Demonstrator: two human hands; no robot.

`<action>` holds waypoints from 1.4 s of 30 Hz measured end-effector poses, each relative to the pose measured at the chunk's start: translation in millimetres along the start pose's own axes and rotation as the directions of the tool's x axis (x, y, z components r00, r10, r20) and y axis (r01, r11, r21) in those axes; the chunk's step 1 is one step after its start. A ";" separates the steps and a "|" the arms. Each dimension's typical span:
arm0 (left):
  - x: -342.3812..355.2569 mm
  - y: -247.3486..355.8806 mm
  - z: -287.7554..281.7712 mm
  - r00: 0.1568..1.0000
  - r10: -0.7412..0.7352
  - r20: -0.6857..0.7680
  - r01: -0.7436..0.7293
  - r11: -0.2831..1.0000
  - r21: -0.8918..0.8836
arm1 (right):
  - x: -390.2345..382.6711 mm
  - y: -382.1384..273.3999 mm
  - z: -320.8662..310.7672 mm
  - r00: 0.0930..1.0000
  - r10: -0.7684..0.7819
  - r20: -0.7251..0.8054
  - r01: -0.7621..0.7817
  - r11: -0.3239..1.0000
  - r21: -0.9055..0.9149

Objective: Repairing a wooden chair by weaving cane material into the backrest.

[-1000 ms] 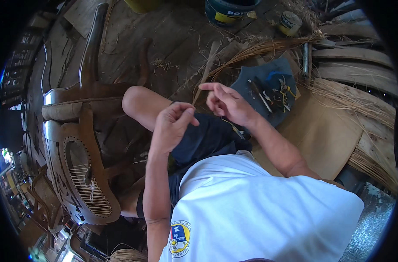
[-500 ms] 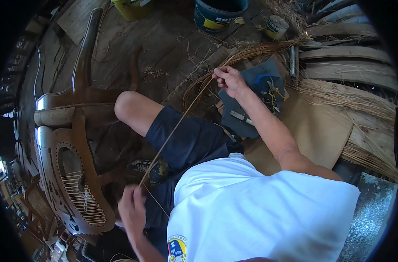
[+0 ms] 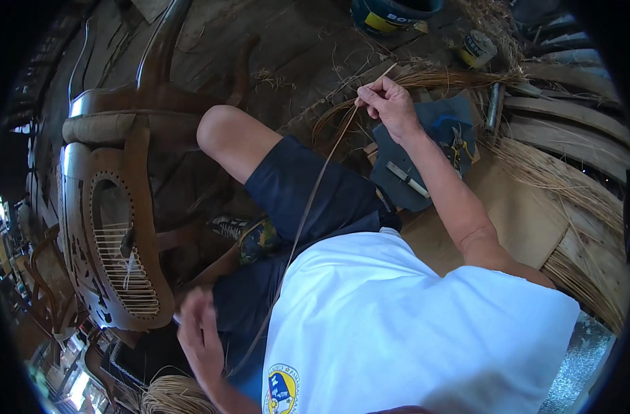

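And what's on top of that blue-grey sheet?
A yellow-handled tool and a narrow pale tool lie on the blue-grey sheet. The right forearm covers part, so anything there is hidden.

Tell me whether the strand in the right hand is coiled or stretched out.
Stretched out: from the right hand, the strand runs in one long curve across the dark shorts.

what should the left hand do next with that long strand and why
Perhaps the left hand should pinch the long strand lower down: only the right hand seems to grip it, the rest curves down across the dark shorts, and the left hand, though blurred, looks open.
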State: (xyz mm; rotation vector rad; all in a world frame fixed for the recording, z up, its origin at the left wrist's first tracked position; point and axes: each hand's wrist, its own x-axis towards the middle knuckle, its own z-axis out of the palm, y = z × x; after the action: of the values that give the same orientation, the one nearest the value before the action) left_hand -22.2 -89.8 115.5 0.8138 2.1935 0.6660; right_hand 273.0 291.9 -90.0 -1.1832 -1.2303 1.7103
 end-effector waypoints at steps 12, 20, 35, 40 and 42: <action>211.3 157.2 237.7 0.693 0.349 0.631 -0.122 0.919 -0.375 | -40.2 -26.2 2.2 0.992 -0.073 0.098 0.078 0.996 -0.050; 205.3 119.2 228.1 0.783 0.223 0.580 0.010 0.929 -0.370 | -89.7 150.4 -110.4 0.951 0.227 -0.211 -0.220 0.015 -0.975; 202.1 111.8 213.0 0.895 0.257 0.364 -0.045 0.865 -0.499 | -101.1 217.6 -167.1 0.967 0.254 0.010 -0.099 0.412 -0.906; 207.3 108.5 210.4 0.920 0.238 0.312 -0.058 0.869 -0.492 | -49.5 154.4 -99.5 0.878 0.479 -0.022 -0.472 0.855 -0.216; 211.1 103.6 209.5 0.941 0.241 0.238 -0.126 0.901 -0.415 | -29.1 115.4 -49.7 0.955 0.293 -0.048 -0.275 0.813 -0.513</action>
State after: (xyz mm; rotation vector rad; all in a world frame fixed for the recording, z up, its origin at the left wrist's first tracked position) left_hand 52.4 174.8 -38.2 0.8486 1.6588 0.9841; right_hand 325.6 246.6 -198.7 -1.7363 -1.6685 1.6574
